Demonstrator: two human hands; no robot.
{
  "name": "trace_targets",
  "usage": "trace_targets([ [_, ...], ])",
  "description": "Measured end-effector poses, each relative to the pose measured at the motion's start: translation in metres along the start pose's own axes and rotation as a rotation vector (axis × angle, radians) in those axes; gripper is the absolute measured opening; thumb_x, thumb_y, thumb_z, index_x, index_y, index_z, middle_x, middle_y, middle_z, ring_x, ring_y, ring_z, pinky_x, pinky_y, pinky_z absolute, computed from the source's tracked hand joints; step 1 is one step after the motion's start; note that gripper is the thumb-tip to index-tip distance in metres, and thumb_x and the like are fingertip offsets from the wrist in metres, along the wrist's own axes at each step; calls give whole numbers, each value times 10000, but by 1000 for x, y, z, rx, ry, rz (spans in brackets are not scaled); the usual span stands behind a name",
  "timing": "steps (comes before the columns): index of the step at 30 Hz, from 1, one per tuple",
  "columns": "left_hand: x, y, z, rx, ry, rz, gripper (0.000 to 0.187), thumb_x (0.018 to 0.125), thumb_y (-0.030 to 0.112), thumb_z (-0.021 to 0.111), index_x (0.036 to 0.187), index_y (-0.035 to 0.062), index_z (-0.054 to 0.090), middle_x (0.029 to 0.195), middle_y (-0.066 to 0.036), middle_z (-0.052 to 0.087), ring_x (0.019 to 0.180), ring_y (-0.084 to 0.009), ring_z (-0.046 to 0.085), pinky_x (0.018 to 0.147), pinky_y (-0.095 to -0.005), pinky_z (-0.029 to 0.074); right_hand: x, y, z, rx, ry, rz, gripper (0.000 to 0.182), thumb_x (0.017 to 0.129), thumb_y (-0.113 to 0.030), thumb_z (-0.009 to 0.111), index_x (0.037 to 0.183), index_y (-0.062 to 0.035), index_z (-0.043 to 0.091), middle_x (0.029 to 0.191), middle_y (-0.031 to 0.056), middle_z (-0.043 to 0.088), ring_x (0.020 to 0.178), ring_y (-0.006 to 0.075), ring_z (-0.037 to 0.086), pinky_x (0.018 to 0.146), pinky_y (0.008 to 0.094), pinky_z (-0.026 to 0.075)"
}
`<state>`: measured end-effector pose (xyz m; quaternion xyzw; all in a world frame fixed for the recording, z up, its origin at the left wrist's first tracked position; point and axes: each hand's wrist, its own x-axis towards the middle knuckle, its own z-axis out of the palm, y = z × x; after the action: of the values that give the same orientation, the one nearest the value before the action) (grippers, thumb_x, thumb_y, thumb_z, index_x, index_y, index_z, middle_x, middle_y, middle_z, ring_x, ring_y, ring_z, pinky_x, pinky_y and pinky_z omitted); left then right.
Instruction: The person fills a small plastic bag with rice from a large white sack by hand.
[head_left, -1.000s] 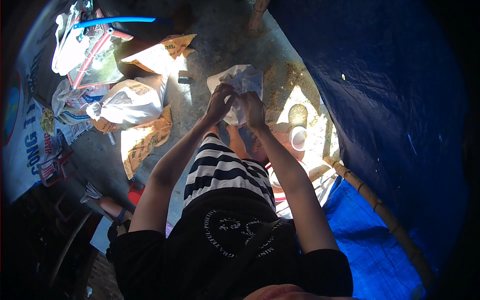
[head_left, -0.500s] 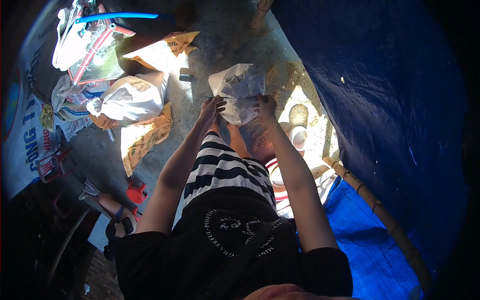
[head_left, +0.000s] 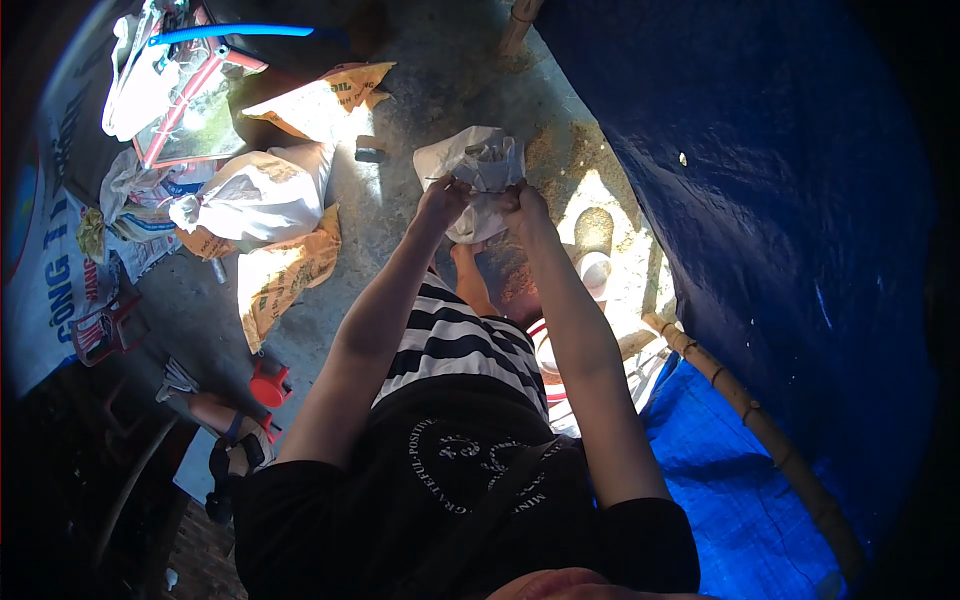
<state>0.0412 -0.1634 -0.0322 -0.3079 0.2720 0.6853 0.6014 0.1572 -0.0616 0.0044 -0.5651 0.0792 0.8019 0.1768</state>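
Note:
A white woven sack (head_left: 445, 156) stands on the floor by my bare feet, its top edge bunched and folded. My left hand (head_left: 443, 198) is closed on the near left part of the sack's mouth. A thin dark strip sticks out beside those fingers; I cannot make out what it is. On the right side, my right hand (head_left: 524, 206) grips the gathered edge with bent fingers. Between the two hands the fabric is drawn together more narrowly than the sack's body. What lies inside the sack is hidden.
Left of me lie a tied white sack (head_left: 262, 198), orange-brown sacks (head_left: 285, 278) and a red-framed screen (head_left: 190, 110). A red stool (head_left: 268, 384) is near another person's leg (head_left: 212, 410). To my right are a white cup (head_left: 594, 270), a bamboo pole (head_left: 740, 400) and blue tarp (head_left: 780, 200).
Both hands have moved closer together, the left one inward and slightly up. The sack's mouth has gone from spread flat to bunched, and the fingers have closed tighter around it.

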Motion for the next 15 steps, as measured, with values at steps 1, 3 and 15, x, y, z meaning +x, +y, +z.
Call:
trace_targets([
  [1,2,2,3,1,-1,0,160,848,156,359,826,24,447,729,-86,496,650,-183,476,553,-274,358,-1,-2,2,0,-1,0,243,886,-186,276,665,-101,330,510,-16,273,367,85,218,324,214,192],
  [3,6,8,10,147,29,8,154,854,170,374,800,48,452,696,-62,496,621,-161,477,520,-264,354,-2,-7,8,-211,12,-96,225,889,-186,279,682,-116,335,504,-13,254,370,85,204,322,218,175],
  [15,-27,8,50,441,-131,156,226,856,201,407,918,1,491,864,-142,552,819,-232,541,732,-323,436,-18,-21,7,-7,-3,-287,161,877,-181,350,801,-53,411,656,86,461,574,173,489,523,273,463],
])
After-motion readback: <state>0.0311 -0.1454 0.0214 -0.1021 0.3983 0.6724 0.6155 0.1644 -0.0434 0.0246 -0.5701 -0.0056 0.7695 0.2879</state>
